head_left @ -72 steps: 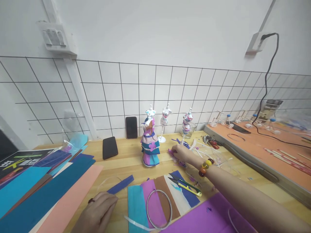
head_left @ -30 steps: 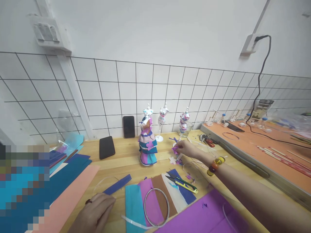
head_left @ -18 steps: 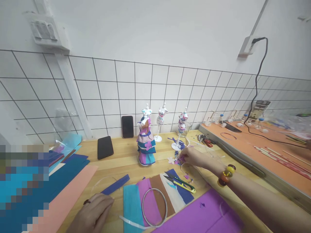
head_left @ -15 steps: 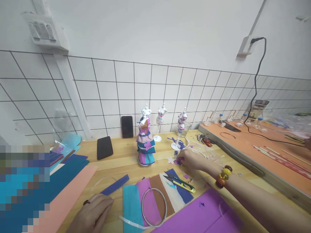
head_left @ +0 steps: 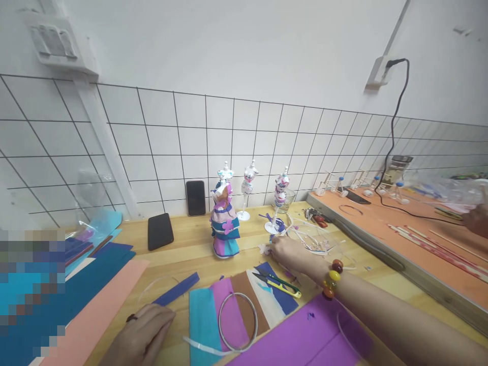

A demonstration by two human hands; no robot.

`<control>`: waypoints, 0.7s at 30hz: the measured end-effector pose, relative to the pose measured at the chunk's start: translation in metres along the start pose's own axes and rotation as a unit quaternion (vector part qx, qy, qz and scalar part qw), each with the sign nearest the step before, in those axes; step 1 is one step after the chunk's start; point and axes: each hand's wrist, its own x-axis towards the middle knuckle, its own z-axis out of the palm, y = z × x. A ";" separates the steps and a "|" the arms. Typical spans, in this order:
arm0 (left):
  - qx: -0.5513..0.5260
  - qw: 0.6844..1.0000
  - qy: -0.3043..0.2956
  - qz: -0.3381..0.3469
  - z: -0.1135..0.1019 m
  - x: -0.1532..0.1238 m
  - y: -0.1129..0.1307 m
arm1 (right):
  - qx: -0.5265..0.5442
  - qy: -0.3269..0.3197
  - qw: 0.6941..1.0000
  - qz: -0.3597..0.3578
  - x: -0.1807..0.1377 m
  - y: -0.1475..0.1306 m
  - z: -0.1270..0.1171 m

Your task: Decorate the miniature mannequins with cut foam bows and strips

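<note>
My right hand [head_left: 292,252] reaches across the wooden table [head_left: 190,244], fingers curled down on small purple and pink foam flower scraps [head_left: 264,249] beside the white base of a mini mannequin [head_left: 280,195]; what it pinches is hidden. A beaded bracelet [head_left: 331,279] circles its wrist. My left hand [head_left: 143,335] rests knuckles-up at the near edge, fingers loosely curled on the table beside a dark blue foam strip [head_left: 177,288]. A dressed mannequin [head_left: 224,226] in purple, blue and teal foam stands just left of my right hand.
Coloured foam sheets [head_left: 107,300] lie at left, striped pieces with a wire ring [head_left: 236,320] and yellow-green snips [head_left: 280,285] in front, a purple sheet [head_left: 301,340] near me. Two black phones [head_left: 160,231] sit by the tiled wall. An orange board [head_left: 400,229] with stick models lies right, with another person's hand [head_left: 475,219].
My right hand lifted with a purple scrap, then came back down to the table among the flower scraps near the mannequin base. My left hand has stayed put.
</note>
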 end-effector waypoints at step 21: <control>0.012 1.000 0.028 -0.004 -0.008 0.003 0.006 | 0.198 0.009 0.978 0.061 -0.010 0.012 -0.002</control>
